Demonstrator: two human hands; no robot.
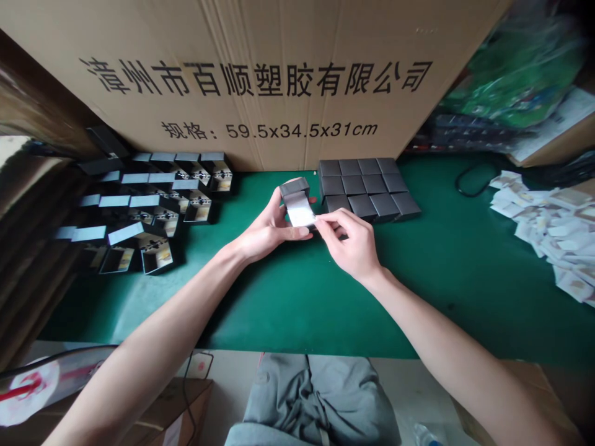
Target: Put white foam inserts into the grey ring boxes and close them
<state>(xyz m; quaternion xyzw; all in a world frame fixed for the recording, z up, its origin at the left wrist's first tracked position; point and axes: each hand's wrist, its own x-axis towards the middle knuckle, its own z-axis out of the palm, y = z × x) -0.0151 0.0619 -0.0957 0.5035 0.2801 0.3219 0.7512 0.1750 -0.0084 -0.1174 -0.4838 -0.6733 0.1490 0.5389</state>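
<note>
My left hand (268,230) is wrapped round a small dark hinged box (294,186), held above the green table with its lid up. A white insert (300,210) shows in the box's opening. The fingertips of my right hand (349,240) are pinched at the insert's right edge; whether they grip it or only press on it is hard to see. On the left stand several open dark boxes (158,257) in rows, lids raised. Just beyond my right hand, a block of closed dark boxes (367,186) lies packed together.
A large printed cardboard carton (260,111) stands along the back of the green table (297,303). White inserts (548,223) lie heaped at the right, near a black cable (471,186). Stacked cardboard (37,248) borders the left side. Green plastic bags (520,74) sit at the back right.
</note>
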